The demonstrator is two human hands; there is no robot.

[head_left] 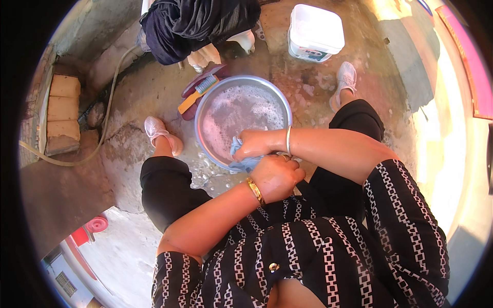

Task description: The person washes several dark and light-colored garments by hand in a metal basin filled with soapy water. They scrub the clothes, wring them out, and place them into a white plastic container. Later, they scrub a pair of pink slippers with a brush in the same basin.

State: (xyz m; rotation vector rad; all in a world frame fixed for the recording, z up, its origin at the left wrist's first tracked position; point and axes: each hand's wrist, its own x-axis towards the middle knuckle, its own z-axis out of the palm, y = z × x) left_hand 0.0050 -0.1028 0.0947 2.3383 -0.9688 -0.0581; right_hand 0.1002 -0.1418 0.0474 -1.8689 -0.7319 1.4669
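A metal basin [287,104] of soapy water stands on the wet floor between my feet. My right hand [254,144], a silver bangle at its wrist, grips a wet light-blue cloth [246,164] over the basin's near edge. My left hand [277,177], with a gold bracelet and a ring, is closed just nearer to me, and the cloth runs into it from the rim. Its fingertips are partly hidden. Left of the basin, a yellow scrubbing brush [189,102] with pale bristles leans on a dark red plastic object [191,114].
Dark wet fabric [200,23] is heaped on a support beyond the basin. A white lidded bucket [316,30] stands at the upper right. A hose [111,96] curves along the left floor near some bricks [63,111]. Red plastic items [81,235] lie at lower left.
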